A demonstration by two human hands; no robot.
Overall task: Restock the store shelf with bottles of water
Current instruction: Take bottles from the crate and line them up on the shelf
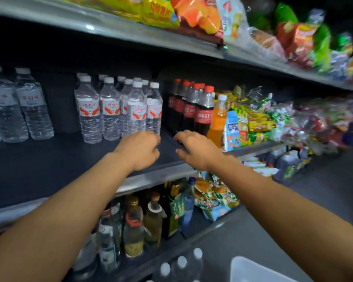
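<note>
Both hands empty at the water bottles [118, 110]: left hand [140, 148] loosely curled, right hand [198, 148] relaxed, fingers spread. Between bottles, probably; next means grabbing more from below.

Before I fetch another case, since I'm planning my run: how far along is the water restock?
Partly done. A cluster of red-labelled water bottles stands on the middle shelf beside the cola bottles. Nothing is in hand: the left hand and right hand hover empty over the shelf front, fingers loosely curled. Bare shelf remains in front, and more capped bottles wait below.
</note>
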